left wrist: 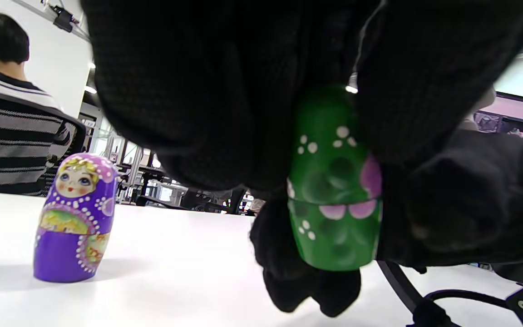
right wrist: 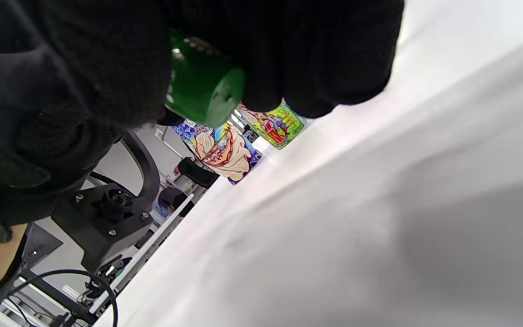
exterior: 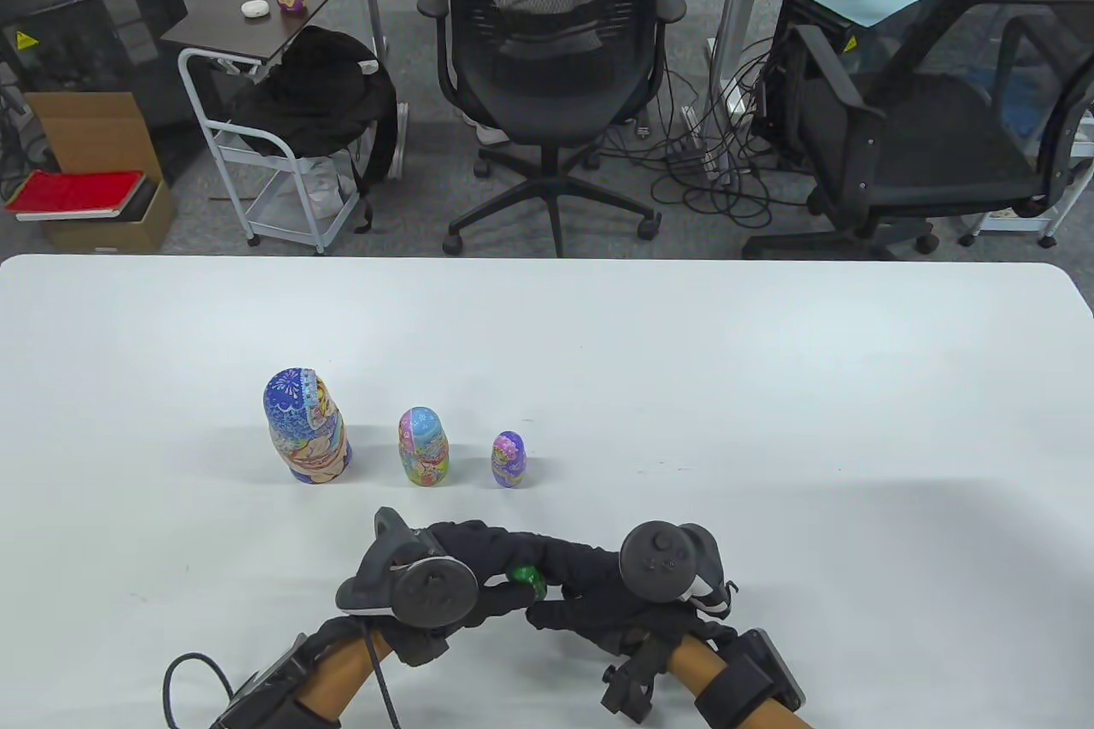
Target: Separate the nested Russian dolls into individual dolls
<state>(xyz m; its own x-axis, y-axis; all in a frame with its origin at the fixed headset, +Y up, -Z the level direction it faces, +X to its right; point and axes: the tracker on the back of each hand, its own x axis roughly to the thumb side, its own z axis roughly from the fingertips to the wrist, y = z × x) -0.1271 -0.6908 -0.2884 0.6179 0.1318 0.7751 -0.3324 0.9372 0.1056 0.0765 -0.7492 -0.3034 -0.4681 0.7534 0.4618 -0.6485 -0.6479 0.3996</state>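
Near the front edge of the white worktop (exterior: 769, 387), the left hand (exterior: 444, 584) and the right hand (exterior: 624, 592) meet, both gripping a small green doll (exterior: 527, 579) between their fingers. It is held above the surface, its two halves joined. Behind the hands three dolls stand upright in a row, well apart from one another: a big blue doll (exterior: 306, 437), a middle pink-and-blue doll (exterior: 424, 446) and a small purple doll (exterior: 508, 460).

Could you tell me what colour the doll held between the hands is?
Green doll with pink and white spots, clearest in the left wrist view.
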